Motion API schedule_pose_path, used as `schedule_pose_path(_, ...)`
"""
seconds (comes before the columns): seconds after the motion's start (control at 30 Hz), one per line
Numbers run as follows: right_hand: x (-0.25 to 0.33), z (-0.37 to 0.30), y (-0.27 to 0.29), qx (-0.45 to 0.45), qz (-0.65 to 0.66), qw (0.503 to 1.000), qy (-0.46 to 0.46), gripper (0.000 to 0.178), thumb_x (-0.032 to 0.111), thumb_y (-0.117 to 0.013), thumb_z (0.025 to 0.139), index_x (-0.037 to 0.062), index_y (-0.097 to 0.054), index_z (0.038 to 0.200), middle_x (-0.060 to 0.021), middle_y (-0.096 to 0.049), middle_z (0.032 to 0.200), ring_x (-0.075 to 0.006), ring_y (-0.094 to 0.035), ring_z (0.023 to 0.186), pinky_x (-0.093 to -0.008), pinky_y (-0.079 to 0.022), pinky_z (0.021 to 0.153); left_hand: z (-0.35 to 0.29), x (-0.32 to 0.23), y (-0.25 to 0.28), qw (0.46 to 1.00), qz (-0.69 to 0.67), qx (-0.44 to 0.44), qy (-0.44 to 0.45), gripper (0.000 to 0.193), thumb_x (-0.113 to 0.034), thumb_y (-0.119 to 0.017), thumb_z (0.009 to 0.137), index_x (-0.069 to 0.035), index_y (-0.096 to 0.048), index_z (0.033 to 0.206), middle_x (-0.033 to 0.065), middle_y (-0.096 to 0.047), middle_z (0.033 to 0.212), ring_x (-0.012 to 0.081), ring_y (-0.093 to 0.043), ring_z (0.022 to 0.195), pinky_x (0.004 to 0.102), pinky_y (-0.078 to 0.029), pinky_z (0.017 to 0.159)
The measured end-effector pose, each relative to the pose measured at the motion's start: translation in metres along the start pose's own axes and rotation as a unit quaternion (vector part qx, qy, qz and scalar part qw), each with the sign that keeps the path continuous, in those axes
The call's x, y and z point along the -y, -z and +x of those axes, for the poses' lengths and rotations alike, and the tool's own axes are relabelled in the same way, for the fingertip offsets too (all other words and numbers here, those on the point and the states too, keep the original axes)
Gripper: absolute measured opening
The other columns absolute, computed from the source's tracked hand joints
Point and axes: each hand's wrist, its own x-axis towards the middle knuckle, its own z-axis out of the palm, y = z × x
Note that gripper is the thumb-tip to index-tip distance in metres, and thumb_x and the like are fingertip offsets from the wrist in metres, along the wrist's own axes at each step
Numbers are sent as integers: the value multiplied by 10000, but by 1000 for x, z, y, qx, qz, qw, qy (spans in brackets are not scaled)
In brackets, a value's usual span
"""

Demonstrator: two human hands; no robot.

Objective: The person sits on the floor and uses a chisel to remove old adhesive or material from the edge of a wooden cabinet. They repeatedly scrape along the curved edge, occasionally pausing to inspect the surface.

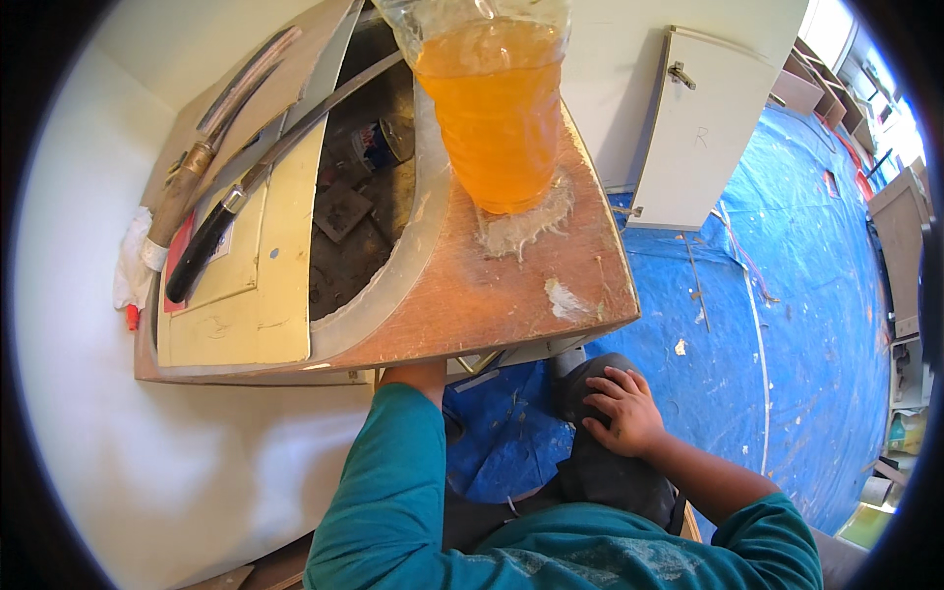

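The head view looked down on a scuffed brown worktop (442, 315), directly in front of a person in a teal shirt (388, 482). The left forearm (415, 378) passed under its near edge, hiding the left hand, so whether that hand was open or closed could not be told. The right hand (621, 413) lay on a dark-trousered knee (578, 388), fingers loosely spread, gripping nothing visible. On the worktop's right side stood a clear plastic container (497, 118) of orange liquid, with a pale, crusty patch (531, 228) around its base. To the left, a grey-rimmed opening (339, 261) showed a dark, grimy interior. A cream panel (280, 329) lay left of it, with a black-handled knife (206, 246) across it and a wooden-handled tool (182, 197) farther left. At the far right, a white door panel (708, 138) stood against a pale wall (624, 59); blue sheeting (826, 295) covered the floor.
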Motion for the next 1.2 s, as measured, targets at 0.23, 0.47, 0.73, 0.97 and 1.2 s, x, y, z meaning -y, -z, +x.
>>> schedule_pose_path(0.23,6,2,2,-3,12,1000,15,347,363,-688,870,138,-717,1132,-48,-576,1431,-322,-413,1426,-543,-264,1185,-39,25,-20,984,18,-173,-33,574,-473,-682,857,-35,-667,1228,174,-721,1135,363,-683,1055,454,-517,934)
schedule_pose_path(0.47,-5,-29,-8,-80,19,996,-36,413,319,-691,898,117,-667,1258,-99,-525,1496,-347,-381,1458,-521,-259,1200,-270,-17,35,956,-209,203,-19,541,-458,-463,1045,-14,-658,806,254,-666,784,443,-664,781,545,-500,727)
schedule_pose_path(0.73,-110,-211,-52,-100,76,967,-220,233,72,-607,912,15,-667,1130,-192,-678,1029,-344,-669,979,-412,-522,829,-480,10,149,823,-346,433,-127,390,-355,-599,1024,-56,-669,1265,132,-621,1363,260,-606,1227,379,-466,1041)
schedule_pose_path(0.97,-63,-337,-63,116,117,946,-280,276,251,-597,937,39,-669,1098,-259,-711,1023,-458,-665,1034,-493,-532,834,-469,-39,345,727,-524,241,-374,392,-327,-589,1038,-22,-671,1270,170,-639,1327,314,-567,1286,435,-434,1081)
schedule_pose_path(1.2,-85,-382,-114,76,78,945,-307,355,315,-510,979,21,-651,1118,-286,-700,1041,-478,-663,1010,-548,-518,846,-579,-167,431,278,-885,134,-348,378,-335,-554,1047,-53,-698,1253,228,-634,1318,434,-607,1188,555,-379,1124)
